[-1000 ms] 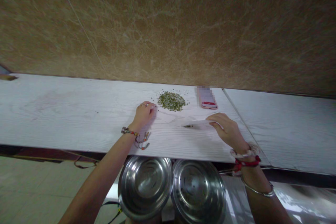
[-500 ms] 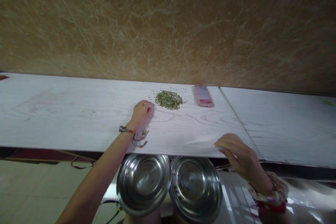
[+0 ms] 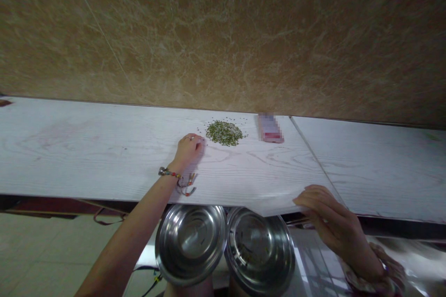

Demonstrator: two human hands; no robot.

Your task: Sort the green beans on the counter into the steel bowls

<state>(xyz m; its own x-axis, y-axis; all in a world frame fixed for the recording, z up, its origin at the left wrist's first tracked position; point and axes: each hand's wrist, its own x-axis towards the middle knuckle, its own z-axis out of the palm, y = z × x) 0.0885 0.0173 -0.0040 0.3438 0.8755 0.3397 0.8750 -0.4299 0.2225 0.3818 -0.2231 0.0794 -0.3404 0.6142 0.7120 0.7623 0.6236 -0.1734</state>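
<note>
A small heap of green mung beans mixed with paler grains (image 3: pixel 225 132) lies on the white wood-grain tabletop (image 3: pixel 87 158). Just left of the heap rests my left hand (image 3: pixel 188 147), its fingers curled down on the table; what they pinch, if anything, is too small to see. At the front edge my right hand (image 3: pixel 325 211) grips a thin whitish sheet (image 3: pixel 270 204) by its right end. The sheet hangs out over the rim of the right steel bowl (image 3: pixel 259 274), which has small bits inside. Beside that bowl is the left steel bowl (image 3: pixel 191 269), with a few specks.
A phone (image 3: pixel 271 128), partly blurred out, lies right of the heap near the wall. The brown marbled wall (image 3: pixel 223 41) closes off the table's back. A seam (image 3: pixel 313 154) crosses the tabletop on the right. Both bowls rest over my legs below the front edge.
My right hand has moved right and toward me, drawing the sheet past the table edge over the right bowl. More bits show in that bowl. My left hand stays in place.
</note>
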